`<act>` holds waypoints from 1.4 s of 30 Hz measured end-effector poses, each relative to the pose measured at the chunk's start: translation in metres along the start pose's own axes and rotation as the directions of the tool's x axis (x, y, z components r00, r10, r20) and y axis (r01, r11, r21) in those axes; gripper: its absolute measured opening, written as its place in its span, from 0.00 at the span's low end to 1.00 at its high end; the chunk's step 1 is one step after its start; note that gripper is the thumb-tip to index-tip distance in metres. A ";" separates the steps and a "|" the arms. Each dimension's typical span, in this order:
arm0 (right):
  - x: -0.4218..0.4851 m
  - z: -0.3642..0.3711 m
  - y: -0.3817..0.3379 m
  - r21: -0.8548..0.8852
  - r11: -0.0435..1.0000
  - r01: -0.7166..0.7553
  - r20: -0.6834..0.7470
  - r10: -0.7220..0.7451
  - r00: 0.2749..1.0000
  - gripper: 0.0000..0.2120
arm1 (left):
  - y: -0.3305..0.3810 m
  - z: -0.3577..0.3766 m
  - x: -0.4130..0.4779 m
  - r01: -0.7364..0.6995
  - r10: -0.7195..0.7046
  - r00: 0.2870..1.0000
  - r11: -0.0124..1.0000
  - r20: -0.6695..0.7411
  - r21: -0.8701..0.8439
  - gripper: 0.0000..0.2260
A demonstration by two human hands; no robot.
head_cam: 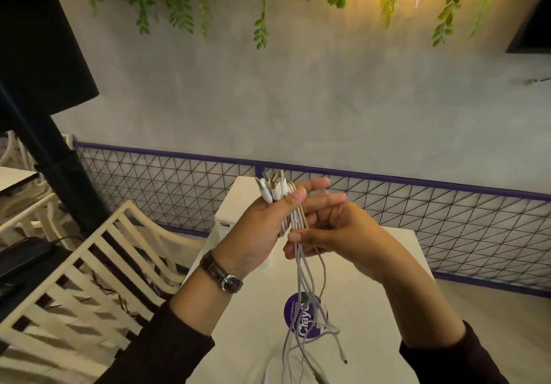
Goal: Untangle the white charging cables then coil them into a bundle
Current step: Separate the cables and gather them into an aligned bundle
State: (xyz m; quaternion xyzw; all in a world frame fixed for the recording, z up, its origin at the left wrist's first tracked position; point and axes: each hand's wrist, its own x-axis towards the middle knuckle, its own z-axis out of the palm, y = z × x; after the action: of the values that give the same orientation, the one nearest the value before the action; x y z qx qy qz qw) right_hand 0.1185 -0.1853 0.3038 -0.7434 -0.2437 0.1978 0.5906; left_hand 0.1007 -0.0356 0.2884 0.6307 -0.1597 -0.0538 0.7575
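Under cables (301, 282), purple "Clayo" sticker (305, 316)

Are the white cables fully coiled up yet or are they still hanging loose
Partly gathered. The left hand grips the white cables near the plugs; the right hand pinches them; loose lengths hang onto the table.

I observe several thin white charging cables (293, 219) gathered side by side, their plug ends fanned upward together. Below, the loose strands hang down, spread and cross over one another, one free connector dangling lowest.
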 end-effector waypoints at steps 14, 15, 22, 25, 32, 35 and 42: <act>0.039 -0.019 -0.078 -0.355 0.846 0.399 -0.445 -0.528 0.724 0.08 | 0.104 -0.002 0.065 -0.298 0.355 0.909 0.919 0.219 -0.257 0.16; 0.040 -0.025 -0.078 -0.300 0.880 0.369 -0.365 -0.463 0.807 0.09 | 0.100 -0.004 0.066 -0.275 0.341 0.916 0.918 0.213 -0.287 0.16; 0.046 -0.037 -0.051 -0.147 0.980 0.135 -0.038 -0.142 0.989 0.20 | 0.086 -0.016 0.073 -0.196 0.226 0.974 0.892 0.028 -0.408 0.16; 0.046 -0.034 -0.027 -0.111 0.987 0.117 0.048 -0.113 0.992 0.23 | 0.087 -0.029 0.078 -0.200 0.195 0.979 0.886 -0.055 -0.419 0.17; 0.041 -0.026 0.038 -0.325 0.942 0.084 0.078 -0.062 0.995 0.05 | 0.090 -0.058 0.079 -0.244 0.173 0.969 0.782 -0.177 -0.574 0.16; 0.037 -0.023 0.075 -0.283 0.959 -0.001 -0.096 -0.027 0.995 0.06 | 0.088 -0.067 0.071 -0.199 0.150 0.979 0.859 -0.141 -0.472 0.16; 0.026 -0.012 0.096 -0.449 0.880 -0.155 -0.033 0.157 0.987 0.35 | 0.052 -0.043 0.056 -0.010 -0.001 0.999 0.949 -0.034 -0.315 0.17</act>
State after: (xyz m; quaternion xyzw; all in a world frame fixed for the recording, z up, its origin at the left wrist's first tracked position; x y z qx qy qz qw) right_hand 0.1587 -0.1967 0.2127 -0.8766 -0.2236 0.1843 0.3842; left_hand 0.1603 -0.0009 0.3426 0.5019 -0.1379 -0.0663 0.8513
